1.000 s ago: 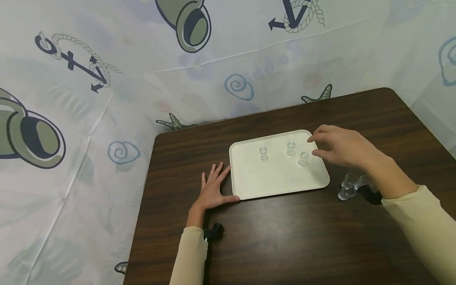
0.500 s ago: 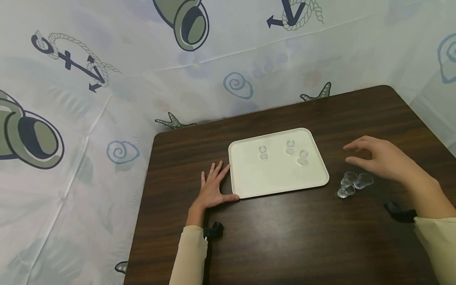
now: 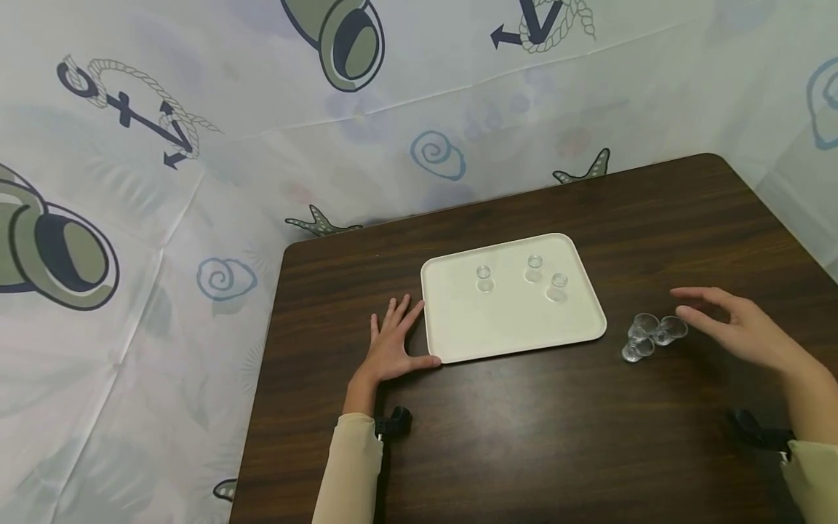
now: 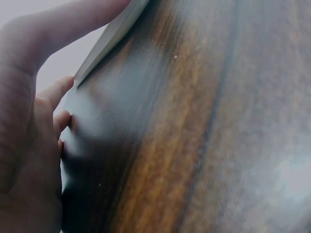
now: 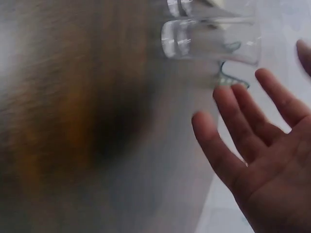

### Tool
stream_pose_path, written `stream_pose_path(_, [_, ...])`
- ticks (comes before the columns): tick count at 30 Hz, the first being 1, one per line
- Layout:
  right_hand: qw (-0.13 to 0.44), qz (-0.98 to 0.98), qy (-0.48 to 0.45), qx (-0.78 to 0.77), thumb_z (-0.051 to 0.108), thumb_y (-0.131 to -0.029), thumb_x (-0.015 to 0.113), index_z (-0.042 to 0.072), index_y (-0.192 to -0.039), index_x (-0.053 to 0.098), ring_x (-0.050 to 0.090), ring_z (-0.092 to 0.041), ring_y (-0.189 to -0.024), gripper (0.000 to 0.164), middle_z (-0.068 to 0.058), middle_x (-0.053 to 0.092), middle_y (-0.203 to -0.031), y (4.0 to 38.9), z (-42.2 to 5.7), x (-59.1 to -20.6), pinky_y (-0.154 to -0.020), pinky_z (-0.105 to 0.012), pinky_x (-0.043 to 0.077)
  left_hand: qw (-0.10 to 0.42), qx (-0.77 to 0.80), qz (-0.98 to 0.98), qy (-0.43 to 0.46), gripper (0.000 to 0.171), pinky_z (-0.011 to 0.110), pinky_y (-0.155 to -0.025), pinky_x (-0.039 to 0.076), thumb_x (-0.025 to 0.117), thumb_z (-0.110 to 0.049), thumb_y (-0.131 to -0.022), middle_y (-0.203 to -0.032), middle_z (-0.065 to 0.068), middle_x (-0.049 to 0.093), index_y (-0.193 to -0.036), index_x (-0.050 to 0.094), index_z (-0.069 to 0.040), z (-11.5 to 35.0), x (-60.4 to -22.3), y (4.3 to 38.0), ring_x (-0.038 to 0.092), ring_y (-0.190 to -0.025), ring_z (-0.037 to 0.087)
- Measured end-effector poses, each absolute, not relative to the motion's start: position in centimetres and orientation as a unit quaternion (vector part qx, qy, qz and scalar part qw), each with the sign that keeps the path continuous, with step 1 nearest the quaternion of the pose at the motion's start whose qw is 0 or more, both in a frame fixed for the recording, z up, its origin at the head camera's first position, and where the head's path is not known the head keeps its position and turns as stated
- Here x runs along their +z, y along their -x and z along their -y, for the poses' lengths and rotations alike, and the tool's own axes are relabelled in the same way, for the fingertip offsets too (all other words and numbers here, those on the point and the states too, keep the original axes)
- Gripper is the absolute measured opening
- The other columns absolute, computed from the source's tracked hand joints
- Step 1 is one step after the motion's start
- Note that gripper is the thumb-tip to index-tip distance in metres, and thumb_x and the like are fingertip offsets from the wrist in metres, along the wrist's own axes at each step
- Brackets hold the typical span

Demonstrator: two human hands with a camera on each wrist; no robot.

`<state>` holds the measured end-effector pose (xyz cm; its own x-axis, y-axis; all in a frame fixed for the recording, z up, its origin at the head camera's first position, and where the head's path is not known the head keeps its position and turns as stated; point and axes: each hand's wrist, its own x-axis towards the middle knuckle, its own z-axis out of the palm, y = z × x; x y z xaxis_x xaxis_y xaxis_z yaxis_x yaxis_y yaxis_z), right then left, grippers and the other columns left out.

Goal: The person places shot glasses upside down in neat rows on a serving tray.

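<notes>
A cream rectangular tray (image 3: pixel 511 327) lies on the dark wooden table. My left hand (image 3: pixel 386 352) rests at its left side with fingers spread, thumb (image 4: pixel 73 24) at the near corner and index fingertip touching the left edge. Three small clear shot glasses stand on the tray: a left one (image 3: pixel 484 276), a back one (image 3: pixel 534 266) and a right one (image 3: pixel 558 285). To the tray's right, more clear shot glasses (image 3: pixel 671 330) stand close together. Beside them is my right hand (image 3: pixel 749 327), holding nothing, its fingers loosely extended. One glass (image 5: pixel 209 41) shows near those fingertips in the right wrist view.
The brown wood table (image 3: pixel 524 437) runs back to a hanging cloth (image 3: pixel 366 167) printed with anchors, shells and starfish. Black wrist cameras sit under both wrists, the left one (image 3: pixel 394 423) close above the tabletop.
My right hand has moved from beside the tray's right glass, right and toward me, to the clustered glasses, uncovering them. My left hand and the tray's glasses stay put.
</notes>
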<state>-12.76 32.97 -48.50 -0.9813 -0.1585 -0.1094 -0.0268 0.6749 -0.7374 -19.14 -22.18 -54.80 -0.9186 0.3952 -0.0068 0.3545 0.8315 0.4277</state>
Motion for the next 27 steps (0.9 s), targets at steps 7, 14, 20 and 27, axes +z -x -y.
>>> stream_pose_path(7, [0.055,-0.888,0.084,-0.449,0.013,-0.088,0.07,0.002,-0.136,0.046,0.052,0.014,-0.097,0.056,0.024,0.047,-0.122,11.6,-33.7,-51.1,-0.069,-0.01,0.044,0.045,0.213,-0.956,-0.197,0.111,0.066,-0.108,-0.006,0.064,-0.079,-0.065,-0.161,0.005,0.012,-0.154,0.017,-0.032,22.1,-54.9,19.1,0.001,-0.147,0.032])
stream_pose_path(14, [0.057,-0.886,0.049,-0.457,0.018,-0.084,0.075,0.003,-0.128,0.052,0.055,0.01,-0.091,0.052,0.017,0.057,-0.111,11.4,-33.5,-52.2,-0.068,-0.011,0.046,0.048,0.218,-0.955,-0.196,0.112,0.066,-0.108,-0.008,0.065,-0.079,-0.065,-0.161,0.005,0.012,-0.154,0.017,-0.033,22.1,-55.0,19.2,0.0,-0.147,0.031])
stream_pose_path(20, [0.064,-0.904,0.012,-0.422,0.029,-0.082,0.077,0.009,-0.121,0.059,0.055,0.008,-0.087,0.047,-0.001,0.063,-0.109,11.4,-32.8,-52.1,-0.067,-0.012,0.041,0.05,0.212,-0.955,-0.199,0.112,0.066,-0.108,-0.006,0.064,-0.08,-0.065,-0.161,0.005,0.011,-0.154,0.017,-0.032,22.1,-55.0,19.2,0.001,-0.147,0.032])
stream_pose_path(27, [0.044,-0.917,0.013,-0.396,0.033,-0.081,0.077,0.01,-0.114,0.063,0.053,0.005,-0.079,0.042,-0.014,0.064,-0.104,11.8,-32.0,-52.4,-0.064,-0.016,0.04,0.046,0.211,-0.956,-0.199,0.112,0.067,-0.108,-0.006,0.064,-0.079,-0.065,-0.161,0.006,0.011,-0.154,0.016,-0.032,22.2,-54.9,19.4,0.001,-0.147,0.033])
